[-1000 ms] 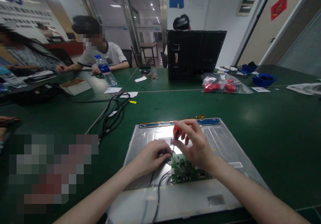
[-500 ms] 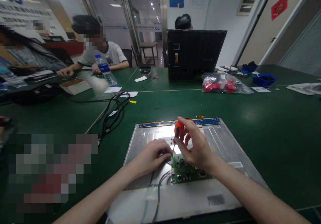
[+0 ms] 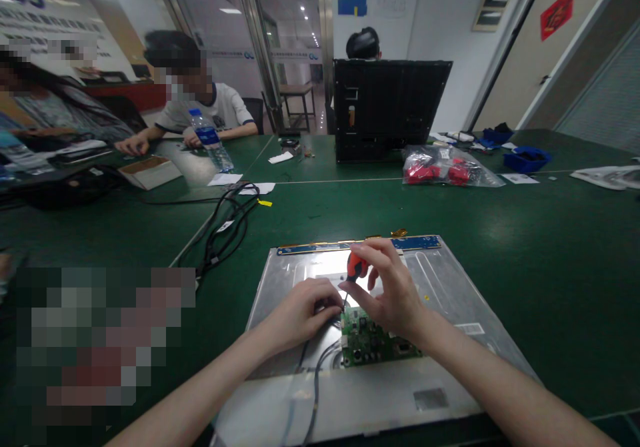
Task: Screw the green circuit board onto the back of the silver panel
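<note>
Over the circuit board: right hand grasping red-black screwdriver, tip at the board's far-left corner.
Left hand: fingers curled beside the tip; cannot tell if gripping.
Metal panel: beneath the board, on green table.

An office: glass doors at eleven o'clock; a lettered wall at ten; a green table stretching from nine to three.

Red-and-black screwdriver, green circuit board, silver-grey panel, dark-green table
</note>
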### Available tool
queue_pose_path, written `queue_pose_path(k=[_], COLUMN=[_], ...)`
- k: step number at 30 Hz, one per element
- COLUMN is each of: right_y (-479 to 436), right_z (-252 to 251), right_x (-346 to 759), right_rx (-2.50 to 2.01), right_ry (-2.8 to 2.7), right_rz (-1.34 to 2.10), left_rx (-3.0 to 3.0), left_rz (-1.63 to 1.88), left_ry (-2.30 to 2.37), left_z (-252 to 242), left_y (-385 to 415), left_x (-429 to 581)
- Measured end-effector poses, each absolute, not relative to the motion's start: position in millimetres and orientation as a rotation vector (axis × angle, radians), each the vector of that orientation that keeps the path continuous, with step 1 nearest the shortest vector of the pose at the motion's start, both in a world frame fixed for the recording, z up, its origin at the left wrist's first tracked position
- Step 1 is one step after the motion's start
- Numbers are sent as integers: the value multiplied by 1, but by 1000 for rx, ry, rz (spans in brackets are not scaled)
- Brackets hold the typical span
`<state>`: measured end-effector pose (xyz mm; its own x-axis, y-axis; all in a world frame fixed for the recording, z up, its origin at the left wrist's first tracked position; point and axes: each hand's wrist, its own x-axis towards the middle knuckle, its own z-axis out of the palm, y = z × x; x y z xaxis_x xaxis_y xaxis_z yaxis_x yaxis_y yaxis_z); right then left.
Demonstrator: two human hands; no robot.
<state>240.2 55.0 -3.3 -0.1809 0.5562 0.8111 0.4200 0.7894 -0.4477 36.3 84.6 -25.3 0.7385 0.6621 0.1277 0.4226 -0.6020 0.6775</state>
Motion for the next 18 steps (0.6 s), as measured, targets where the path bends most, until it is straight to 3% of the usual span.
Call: queue_pose_path(k=[18], right_y=[53], right_z=[-8], right_x=[239], right_rx=[-801], right_ry=[-1809], right_rz=[215], left_rx=[2299], left_rz=[479], left_ry=[812], left_z=[-17], left_y=[82], left_x=[38])
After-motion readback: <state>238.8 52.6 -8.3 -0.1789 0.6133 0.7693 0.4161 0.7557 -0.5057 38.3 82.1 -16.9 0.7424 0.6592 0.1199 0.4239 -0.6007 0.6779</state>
